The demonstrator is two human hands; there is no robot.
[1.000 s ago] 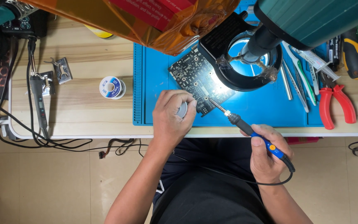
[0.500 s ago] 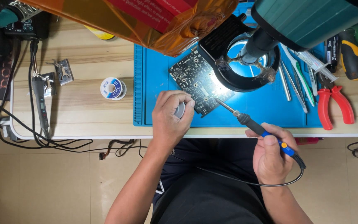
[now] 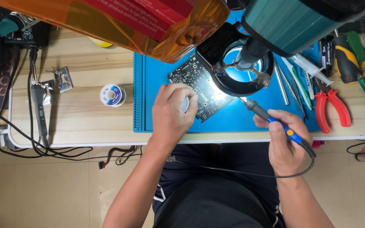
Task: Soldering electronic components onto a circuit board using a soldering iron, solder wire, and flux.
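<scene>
The left hand (image 3: 170, 113) is closed around a small round grey thing (image 3: 185, 104) beside the circuit board (image 3: 200, 86) on the blue mat (image 3: 157, 84). The right hand (image 3: 284, 141) holds a soldering iron (image 3: 271, 120), its tip near the board, under the ring lamp (image 3: 238, 67). Red pliers (image 3: 330, 107) lie to the right.

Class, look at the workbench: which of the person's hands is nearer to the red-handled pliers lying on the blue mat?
Right. The right hand, holding the soldering iron, sits just left of the red-handled pliers. The left hand is far across the blue mat, beside the circuit board.
</scene>
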